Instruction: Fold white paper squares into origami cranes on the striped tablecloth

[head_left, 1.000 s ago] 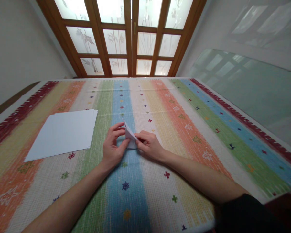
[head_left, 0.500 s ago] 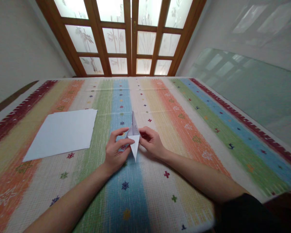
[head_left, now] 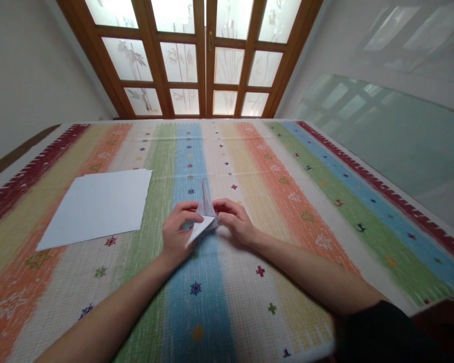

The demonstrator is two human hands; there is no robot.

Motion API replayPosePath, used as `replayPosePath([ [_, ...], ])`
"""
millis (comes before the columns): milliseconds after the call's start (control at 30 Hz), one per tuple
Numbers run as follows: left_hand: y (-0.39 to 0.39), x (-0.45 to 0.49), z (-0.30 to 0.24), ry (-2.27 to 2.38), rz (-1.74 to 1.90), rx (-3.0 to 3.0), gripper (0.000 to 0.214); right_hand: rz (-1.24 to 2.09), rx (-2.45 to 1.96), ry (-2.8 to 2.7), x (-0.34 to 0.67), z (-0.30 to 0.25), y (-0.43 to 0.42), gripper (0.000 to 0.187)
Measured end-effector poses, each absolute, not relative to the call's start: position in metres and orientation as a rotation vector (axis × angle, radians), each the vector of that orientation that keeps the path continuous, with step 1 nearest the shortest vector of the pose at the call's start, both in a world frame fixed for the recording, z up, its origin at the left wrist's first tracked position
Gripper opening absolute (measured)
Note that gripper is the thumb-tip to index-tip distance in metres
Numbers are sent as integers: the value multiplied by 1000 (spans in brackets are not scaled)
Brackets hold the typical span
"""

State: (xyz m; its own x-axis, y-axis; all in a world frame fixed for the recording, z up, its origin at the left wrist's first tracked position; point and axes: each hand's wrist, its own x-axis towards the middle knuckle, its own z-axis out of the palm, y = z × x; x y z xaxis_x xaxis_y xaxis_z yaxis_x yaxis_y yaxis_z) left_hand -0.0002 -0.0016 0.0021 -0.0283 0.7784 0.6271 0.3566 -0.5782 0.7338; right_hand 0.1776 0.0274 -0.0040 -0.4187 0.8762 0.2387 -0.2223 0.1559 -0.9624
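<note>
Striped woven cloth (head_left: 287,191) in red, orange, green, blue and cream covers the surface from edge to edge. It runs up to wooden doors (head_left: 208,55) with frosted panes at the far end. White sheets of paper (head_left: 98,206) lie in a flat stack on the left part of the cloth, well apart from the hands. The left hand (head_left: 177,232) and right hand (head_left: 234,222) meet over the blue stripe near the middle, fingers curled and pinched on a small folded paper piece (head_left: 204,214) between them. One narrow point of it stands up on the far side, and a white flap angles down toward the left palm.
</note>
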Motion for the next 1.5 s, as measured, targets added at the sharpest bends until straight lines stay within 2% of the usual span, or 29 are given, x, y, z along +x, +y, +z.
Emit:
replayPosePath([
  [100, 4, 1, -1, 1228, 1595, 1620, 13, 1623, -603, -1450, 177, -5, 30, 31],
  [200, 7, 3, -3, 1175, 1577, 1427, 24, 1712, -571, -1450, 176, -5, 32, 35],
  [300, 7, 5, -3, 1115, 1488, 1333, 32, 1713, -574, -1437, 174, -4, 30, 39],
  [467, 6, 6, 2, 1111, 1385, 1211, 32, 1796, -646, -1325, 168, -7, 25, 36],
  [633, 8, 6, 6, 1091, 1378, 1062, 50, 1758, -743, -1222, 169, -9, 29, 42],
  [967, 7, 5, 9, 1257, 1252, 1214, 26, 1562, -806, -1218, 171, -6, 33, 39],
  [1200, 9, 6, 8, 1200, 1366, 1093, 34, 1533, -774, -1248, 172, -7, 33, 42],
  [1500, 7, 7, 6, 1068, 1342, 1105, 35, 1551, -769, -1243, 172, -7, 34, 29],
])
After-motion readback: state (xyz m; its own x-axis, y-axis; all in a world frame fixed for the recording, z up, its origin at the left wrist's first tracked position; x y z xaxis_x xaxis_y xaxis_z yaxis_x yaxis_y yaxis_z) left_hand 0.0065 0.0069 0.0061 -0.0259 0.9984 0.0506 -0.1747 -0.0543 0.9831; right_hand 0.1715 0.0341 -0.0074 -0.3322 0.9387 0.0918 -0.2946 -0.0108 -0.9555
